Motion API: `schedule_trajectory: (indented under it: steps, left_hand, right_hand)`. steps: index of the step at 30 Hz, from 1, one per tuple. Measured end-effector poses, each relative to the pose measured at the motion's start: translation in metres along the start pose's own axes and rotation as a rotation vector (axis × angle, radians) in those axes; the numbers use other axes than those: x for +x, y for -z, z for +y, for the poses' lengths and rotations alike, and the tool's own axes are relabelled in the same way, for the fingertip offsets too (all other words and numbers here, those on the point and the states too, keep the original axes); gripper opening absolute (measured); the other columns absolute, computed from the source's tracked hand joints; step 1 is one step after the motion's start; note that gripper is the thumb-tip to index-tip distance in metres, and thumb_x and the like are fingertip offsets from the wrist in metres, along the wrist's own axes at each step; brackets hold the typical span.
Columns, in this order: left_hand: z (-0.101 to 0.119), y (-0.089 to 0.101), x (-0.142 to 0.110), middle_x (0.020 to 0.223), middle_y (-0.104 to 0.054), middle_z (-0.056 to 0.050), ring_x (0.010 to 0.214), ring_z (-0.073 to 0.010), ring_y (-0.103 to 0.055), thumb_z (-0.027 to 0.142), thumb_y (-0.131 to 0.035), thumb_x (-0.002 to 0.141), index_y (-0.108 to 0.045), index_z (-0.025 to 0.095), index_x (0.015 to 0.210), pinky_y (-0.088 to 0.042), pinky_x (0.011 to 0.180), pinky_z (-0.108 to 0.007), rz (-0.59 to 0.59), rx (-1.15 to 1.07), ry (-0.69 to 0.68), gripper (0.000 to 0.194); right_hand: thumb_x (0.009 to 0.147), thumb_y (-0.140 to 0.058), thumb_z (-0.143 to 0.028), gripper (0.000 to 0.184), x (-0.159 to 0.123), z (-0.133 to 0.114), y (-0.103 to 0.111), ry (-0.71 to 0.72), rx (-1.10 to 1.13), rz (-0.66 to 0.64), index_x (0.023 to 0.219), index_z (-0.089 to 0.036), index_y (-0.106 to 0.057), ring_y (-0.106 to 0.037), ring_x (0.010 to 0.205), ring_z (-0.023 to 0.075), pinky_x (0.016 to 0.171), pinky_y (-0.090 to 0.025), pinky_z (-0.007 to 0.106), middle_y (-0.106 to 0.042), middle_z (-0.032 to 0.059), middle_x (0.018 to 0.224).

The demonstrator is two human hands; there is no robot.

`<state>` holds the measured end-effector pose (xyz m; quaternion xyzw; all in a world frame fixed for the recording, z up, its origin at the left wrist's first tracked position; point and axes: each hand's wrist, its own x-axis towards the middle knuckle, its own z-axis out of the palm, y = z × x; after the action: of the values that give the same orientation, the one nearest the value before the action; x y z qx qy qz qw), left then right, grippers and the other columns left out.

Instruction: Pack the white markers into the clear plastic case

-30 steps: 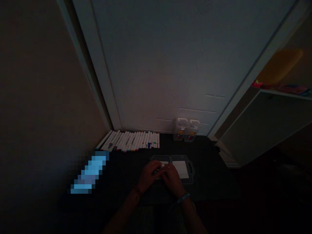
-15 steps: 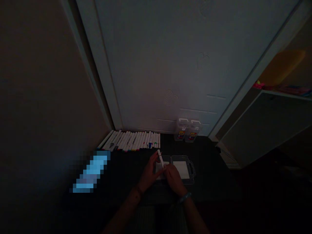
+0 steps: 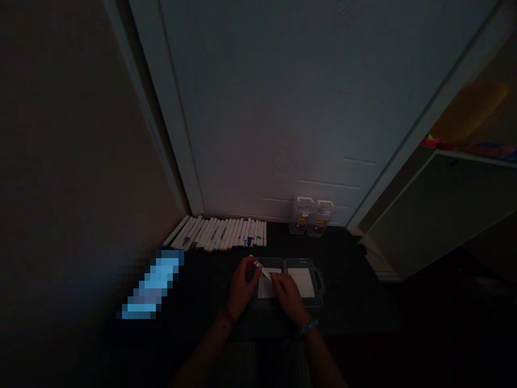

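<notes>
A white marker (image 3: 265,272) slants between my two hands. My left hand (image 3: 243,283) pinches its upper left end, near a dark band. The lower right end is in the closed fingers of my right hand (image 3: 286,292). Beneath the hands lies an opened clear plastic case (image 3: 319,280) with white sheets in both halves; my hands and forearms cover part of its left half. Beyond them, a row of white markers (image 3: 218,234) with coloured ends lies side by side along the back of the dark table (image 3: 347,312).
Two clear plastic cases with labels and white handles, a left one (image 3: 301,215) and a right one (image 3: 320,218), stand upright against the pale panel (image 3: 242,108). A pixelated bright blue patch (image 3: 155,283) is at the left. An open cabinet door (image 3: 448,210) stands at the right.
My left hand has shifted slightly left and closed on the marker's upper end. The marker has tipped from steep to a flatter slant. My right hand has stayed nearly still.
</notes>
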<state>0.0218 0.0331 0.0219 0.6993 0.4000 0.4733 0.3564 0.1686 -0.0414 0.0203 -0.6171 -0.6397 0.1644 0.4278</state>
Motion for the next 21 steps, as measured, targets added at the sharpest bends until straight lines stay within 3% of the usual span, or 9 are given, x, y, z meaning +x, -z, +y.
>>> schedule_trajectory:
  steps: [4, 7, 12, 17, 21]
  left_hand:
    - [0.0001, 0.0002, 0.0016, 0.084, -0.059, -0.001, 0.073, -0.0143, -0.058, 0.033, -0.057, 0.082, -0.04, 0.02, 0.12, -0.048, 0.07, -0.028, 0.087, -0.068, 0.034, 0.043]
    - [-0.0001, -0.0002, 0.0035, 0.086, -0.059, -0.001, 0.074, -0.0139, -0.059, 0.033, -0.057, 0.082, -0.035, 0.02, 0.124, -0.048, 0.07, -0.028, 0.105, -0.132, 0.061, 0.049]
    - [-0.0027, -0.0003, 0.0051, 0.077, -0.056, 0.002, 0.066, -0.0132, -0.057, 0.039, -0.062, 0.077, -0.044, 0.02, 0.107, -0.046, 0.061, -0.024, 0.124, -0.13, 0.118, 0.039]
    - [-0.003, 0.0012, 0.0041, 0.059, -0.042, 0.007, 0.052, -0.0106, -0.045, 0.045, -0.06, 0.078, -0.052, 0.02, 0.086, -0.035, 0.048, -0.02, 0.08, 0.02, 0.09, 0.028]
    - [-0.002, 0.0023, 0.0047, 0.059, -0.046, 0.006, 0.053, -0.0118, -0.046, 0.046, -0.056, 0.08, -0.055, 0.019, 0.083, -0.034, 0.048, -0.021, 0.071, 0.053, 0.081, 0.027]
  right_hand:
    - [0.092, -0.045, -0.034, 0.029, 0.0007, -0.0007, 0.0022, 0.016, 0.066, 0.009, 0.116, -0.027, -0.059, -0.057, 0.097, 0.0189, 0.086, -0.043, 0.032, -0.064, 0.0038, 0.106]
    - [0.09, -0.049, -0.032, 0.027, -0.0009, -0.001, 0.0043, -0.018, 0.114, 0.017, 0.114, -0.025, -0.058, -0.058, 0.094, 0.0179, 0.085, -0.044, 0.031, -0.064, 0.003, 0.101]
    - [0.092, -0.045, -0.034, 0.025, -0.0023, -0.0052, 0.0079, -0.079, 0.208, 0.027, 0.11, -0.023, -0.059, -0.059, 0.082, 0.0166, 0.077, -0.045, 0.028, -0.064, 0.0008, 0.083]
    - [0.092, -0.043, -0.039, 0.028, 0.0022, -0.0075, 0.01, -0.15, 0.337, 0.121, 0.102, -0.02, -0.061, -0.061, 0.08, 0.0169, 0.073, -0.047, 0.026, -0.065, 0.002, 0.082]
    - [0.089, -0.048, -0.041, 0.029, 0.0039, -0.0052, 0.0104, -0.155, 0.355, 0.128, 0.103, -0.02, -0.063, -0.062, 0.084, 0.0188, 0.074, -0.049, 0.029, -0.067, 0.0037, 0.089]
